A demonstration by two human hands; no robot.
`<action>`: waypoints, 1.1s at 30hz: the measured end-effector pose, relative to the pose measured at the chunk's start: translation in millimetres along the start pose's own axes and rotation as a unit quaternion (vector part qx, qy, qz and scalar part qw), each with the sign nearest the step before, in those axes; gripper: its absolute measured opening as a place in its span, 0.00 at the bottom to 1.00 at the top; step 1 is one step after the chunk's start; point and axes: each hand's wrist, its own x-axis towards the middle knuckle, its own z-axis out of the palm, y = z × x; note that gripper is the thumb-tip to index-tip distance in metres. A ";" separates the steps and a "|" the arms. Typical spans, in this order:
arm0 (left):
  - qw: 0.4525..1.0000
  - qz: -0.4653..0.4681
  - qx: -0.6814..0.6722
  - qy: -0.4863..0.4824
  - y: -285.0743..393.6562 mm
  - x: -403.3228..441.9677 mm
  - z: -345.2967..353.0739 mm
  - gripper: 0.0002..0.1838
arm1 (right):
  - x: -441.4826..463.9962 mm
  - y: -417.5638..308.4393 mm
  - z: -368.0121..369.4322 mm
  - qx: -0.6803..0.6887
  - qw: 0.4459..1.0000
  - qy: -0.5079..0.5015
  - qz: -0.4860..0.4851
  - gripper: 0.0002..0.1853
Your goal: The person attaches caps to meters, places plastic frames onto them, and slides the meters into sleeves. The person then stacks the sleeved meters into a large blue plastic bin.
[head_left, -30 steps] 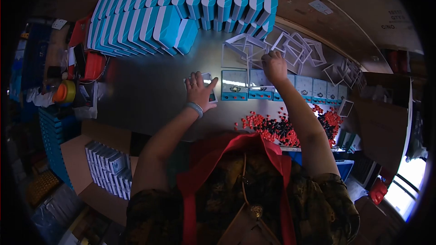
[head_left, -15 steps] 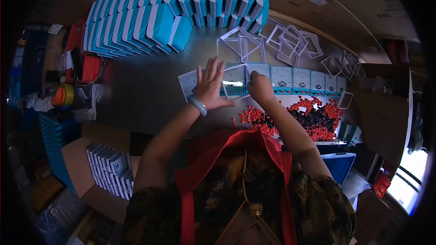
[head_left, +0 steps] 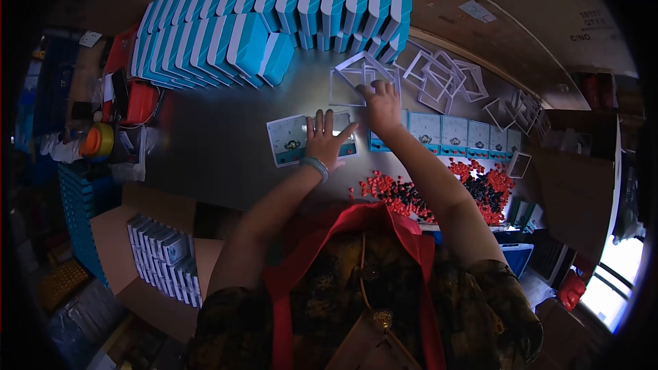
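- I am noting the left hand [head_left: 325, 142] near the centre of the frame, palm down; its grip is standing apart, fingers spread.
- That hand is lying over a dial meter [head_left: 345, 130], partly covering it; a second meter [head_left: 290, 141] is sitting just left, slightly tilted, its dial showing.
- I am finding the right hand [head_left: 382, 106] above and to the right, at the white frames [head_left: 351, 59]; its fingers are bending, but I cannot tell whether its grip is holding one.
- A row of meters [head_left: 454, 136] is running along the bench [head_left: 212, 123] toward the frame's right.
- Red and black pieces [head_left: 480, 188] are lying loose below it.
- Teal-and-white boxes [head_left: 243, 38] are standing upper left.
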 end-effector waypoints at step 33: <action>0.998 0.039 -0.044 -0.007 3.3 22.4 -0.9 0.49 | -23.1 142.6 -109.0 -0.177 0.979 0.064 0.081 0.06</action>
